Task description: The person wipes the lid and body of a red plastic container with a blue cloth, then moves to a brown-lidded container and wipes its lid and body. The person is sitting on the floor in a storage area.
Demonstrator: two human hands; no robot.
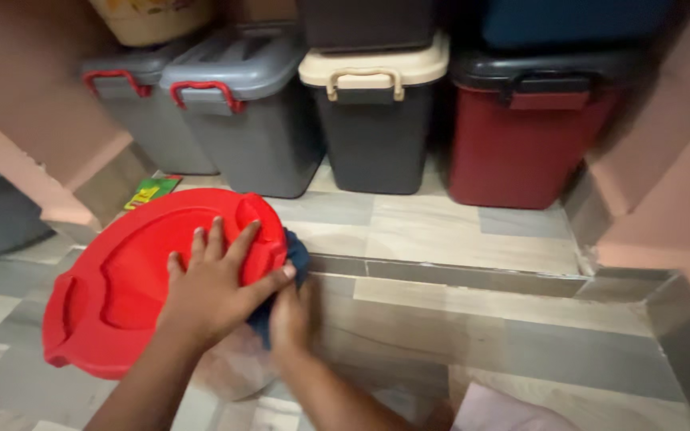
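Grey-and-beige wood-look tiles cover the floor [457, 231], which drops by a low step [473, 275] in front of a far recess between pinkish walls [664, 175] where lidded plastic storage bins [377, 112] stand in a row: two grey with red handles, one dark with a cream lid, one red with a black lid. Near left, the round red plastic lid [121, 287] is tilted over the floor, the left hand [213, 287] spread flat and open on it, while the right hand [289, 315] is closed around a dark blue cloth [295, 255] at the lid's right edge
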